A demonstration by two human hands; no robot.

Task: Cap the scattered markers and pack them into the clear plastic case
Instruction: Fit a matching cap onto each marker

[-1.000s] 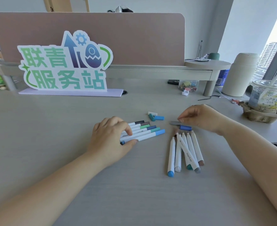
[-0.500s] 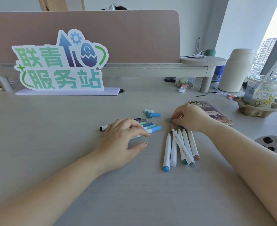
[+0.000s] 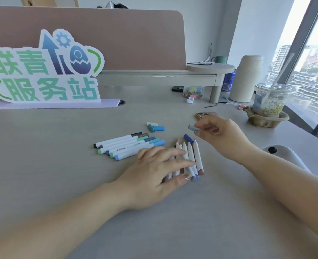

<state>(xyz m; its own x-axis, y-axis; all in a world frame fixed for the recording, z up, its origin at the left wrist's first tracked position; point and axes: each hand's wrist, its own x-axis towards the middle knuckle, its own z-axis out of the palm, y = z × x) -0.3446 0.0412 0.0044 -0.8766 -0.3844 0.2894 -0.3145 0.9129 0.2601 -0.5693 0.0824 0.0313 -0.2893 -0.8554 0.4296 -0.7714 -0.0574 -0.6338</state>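
Several capped markers [image 3: 128, 145] lie side by side on the desk, centre. To their right lies a bunch of uncapped white markers [image 3: 195, 157], tips pointing away from me. My left hand [image 3: 160, 169] rests on this bunch with fingers spread over the barrels. My right hand [image 3: 216, 131] is lifted above the desk and pinches a grey cap [image 3: 192, 128] between thumb and fingers. A dark blue cap [image 3: 188, 138] lies by the marker tips. Three loose caps [image 3: 155, 127], white, teal and light blue, lie further back. No clear case is in view.
A phone [image 3: 203, 115] lies partly behind my right hand. A drink cup in a cardboard holder [image 3: 268, 107] and a cream flask [image 3: 246, 79] stand at the right. A standing sign [image 3: 42, 71] and a desk shelf [image 3: 201, 70] line the back. A small jar of clips [image 3: 193, 92] stands under the shelf.
My left hand moved from the capped markers to the uncapped bunch. My right hand lifted off the desk with the grey cap.
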